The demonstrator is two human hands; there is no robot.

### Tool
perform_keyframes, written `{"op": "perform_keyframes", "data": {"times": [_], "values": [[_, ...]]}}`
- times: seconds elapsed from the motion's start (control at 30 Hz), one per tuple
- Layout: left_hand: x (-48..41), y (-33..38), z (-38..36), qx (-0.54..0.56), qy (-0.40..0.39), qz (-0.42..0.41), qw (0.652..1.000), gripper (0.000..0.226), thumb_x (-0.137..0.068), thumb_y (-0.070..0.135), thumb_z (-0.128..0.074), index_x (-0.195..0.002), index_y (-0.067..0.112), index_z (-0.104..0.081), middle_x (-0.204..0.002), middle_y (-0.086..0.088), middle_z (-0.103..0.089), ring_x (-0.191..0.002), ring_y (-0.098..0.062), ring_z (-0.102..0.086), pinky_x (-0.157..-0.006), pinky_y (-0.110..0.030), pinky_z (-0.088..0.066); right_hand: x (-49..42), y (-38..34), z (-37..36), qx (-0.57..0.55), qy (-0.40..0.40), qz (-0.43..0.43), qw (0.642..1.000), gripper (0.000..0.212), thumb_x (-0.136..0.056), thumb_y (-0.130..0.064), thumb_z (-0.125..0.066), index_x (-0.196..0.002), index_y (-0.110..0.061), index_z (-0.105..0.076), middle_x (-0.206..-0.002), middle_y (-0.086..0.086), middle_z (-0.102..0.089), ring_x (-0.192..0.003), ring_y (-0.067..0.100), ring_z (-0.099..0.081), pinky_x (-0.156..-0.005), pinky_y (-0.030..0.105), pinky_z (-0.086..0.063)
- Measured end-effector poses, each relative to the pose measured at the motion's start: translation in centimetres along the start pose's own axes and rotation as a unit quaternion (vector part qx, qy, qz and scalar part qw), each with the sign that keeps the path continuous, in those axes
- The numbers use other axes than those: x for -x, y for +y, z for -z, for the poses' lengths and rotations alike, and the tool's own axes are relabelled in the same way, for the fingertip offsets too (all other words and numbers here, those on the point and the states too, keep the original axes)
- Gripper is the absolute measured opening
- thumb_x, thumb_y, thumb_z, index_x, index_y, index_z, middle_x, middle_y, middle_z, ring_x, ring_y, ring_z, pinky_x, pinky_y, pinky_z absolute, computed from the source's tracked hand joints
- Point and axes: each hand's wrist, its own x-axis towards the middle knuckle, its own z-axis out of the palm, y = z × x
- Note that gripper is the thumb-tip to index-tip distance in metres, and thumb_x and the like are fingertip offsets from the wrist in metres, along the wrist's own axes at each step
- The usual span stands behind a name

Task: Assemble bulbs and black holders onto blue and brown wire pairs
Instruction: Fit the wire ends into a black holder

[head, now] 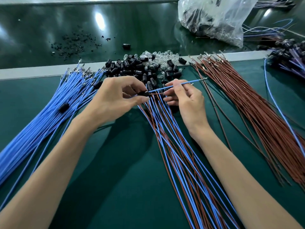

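At the middle of the green mat (123,187), the left hand (115,100) has its thumb and curled fingers pinched round a small black holder (142,94). The right hand (188,100) faces it, close but not touching, thumb and forefinger nipping a blue wire (189,82) whose near end meets the holder and whose metal tip points away to the right. A short run of brown wire (158,93) bridges the gap between the two hands just under the blue one.

Below the hands a fan of mixed blue and brown pairs (181,154) spreads toward me between the forearms. Just beyond the fingers sits the heap of black holders (130,66), with clear bulbs (158,57) piled behind it against the pale strip (33,72) that edges the mat. The loose blue bundle (49,116) crowds the left side, one stray holder (64,107) lying on it; the brown bundle (255,104) fills the right, well apart from the right wrist. The open mat is the dark wedge between the forearms and the strip beside each bundle.

Past the pale strip the glossy dark surface (66,22) carries black crumbs (74,43), a lone holder (126,46) and a clear plastic bag (214,19) at the far right.
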Motion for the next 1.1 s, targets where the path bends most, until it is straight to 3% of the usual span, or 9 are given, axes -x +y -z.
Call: {"op": "perform_keyframes", "data": {"times": [0.17,0.27,0.33,0.5,0.63,0.8,1.1], "values": [[0.1,0.4,-0.4,0.028,0.021,-0.023,0.999,0.023,-0.075,0.018,-0.078,-0.084,0.032,-0.063,-0.08,0.011,-0.063,-0.069,-0.005,-0.058,-0.07,-0.03,-0.053,0.0,-0.2,0.2,-0.033,-0.02,-0.038,0.999,0.027,-0.103,-0.03,-0.042,-0.094,-0.022,-0.066,-0.073,0.01,-0.072,-0.06,0.018,-0.069,-0.054,0.02,-0.051],[0.2,0.6,-0.3,0.056,-0.003,-0.028,0.998,0.019,-0.073,0.024,-0.076,-0.084,0.029,-0.062,-0.083,0.009,-0.064,-0.074,-0.007,-0.062,-0.072,-0.029,-0.054,-0.2,-0.3,0.1,-0.142,-0.032,-0.055,0.988,0.023,-0.102,-0.02,-0.045,-0.095,-0.015,-0.067,-0.085,0.009,-0.073,-0.069,0.015,-0.07,-0.064,0.02,-0.054],[0.3,0.6,-0.5,0.048,-0.026,-0.029,0.998,0.02,-0.075,0.016,-0.077,-0.084,0.026,-0.063,-0.081,0.006,-0.066,-0.074,-0.009,-0.063,-0.074,-0.033,-0.055,-0.4,-0.2,0.3,-0.181,-0.021,-0.044,0.982,0.02,-0.099,-0.011,-0.051,-0.091,-0.014,-0.069,-0.085,0.005,-0.072,-0.071,0.01,-0.067,-0.068,0.019,-0.052],[0.4,1.0,-1.9,0.052,-0.009,-0.011,0.999,0.015,-0.081,0.005,-0.073,-0.084,0.016,-0.064,-0.077,-0.005,-0.067,-0.071,-0.017,-0.067,-0.072,-0.034,-0.056,-0.3,0.3,0.6,-0.138,-0.03,0.001,0.99,0.019,-0.087,-0.005,-0.065,-0.08,-0.019,-0.075,-0.076,-0.002,-0.072,-0.065,0.006,-0.06,-0.066,0.017,-0.048],[0.2,0.9,-1.4,0.083,-0.036,0.037,0.995,0.013,-0.078,0.007,-0.075,-0.087,0.005,-0.066,-0.074,-0.003,-0.069,-0.064,-0.008,-0.067,-0.065,-0.018,-0.054,-0.2,0.0,0.6,-0.123,-0.046,0.036,0.991,0.022,-0.082,0.0,-0.069,-0.076,-0.02,-0.075,-0.071,-0.006,-0.071,-0.062,0.004,-0.062,-0.063,0.014,-0.049],[0.0,0.2,-0.3,0.069,-0.1,0.076,0.99,0.016,-0.077,0.01,-0.075,-0.092,0.005,-0.07,-0.079,-0.008,-0.074,-0.069,-0.011,-0.07,-0.069,-0.019,-0.055,-0.3,0.0,0.8,-0.108,-0.014,0.049,0.993,0.018,-0.081,0.0,-0.071,-0.079,-0.018,-0.074,-0.07,-0.007,-0.071,-0.062,0.004,-0.062,-0.063,0.014,-0.049],[0.1,0.7,-1.5,0.018,-0.046,0.042,0.998,0.015,-0.074,0.01,-0.079,-0.086,0.014,-0.072,-0.078,-0.003,-0.074,-0.071,-0.012,-0.07,-0.072,-0.019,-0.055,-0.1,-0.1,0.6,-0.047,-0.037,0.092,0.994,0.021,-0.08,-0.002,-0.072,-0.078,-0.023,-0.071,-0.066,-0.012,-0.069,-0.061,0.002,-0.062,-0.063,0.014,-0.049]]}}
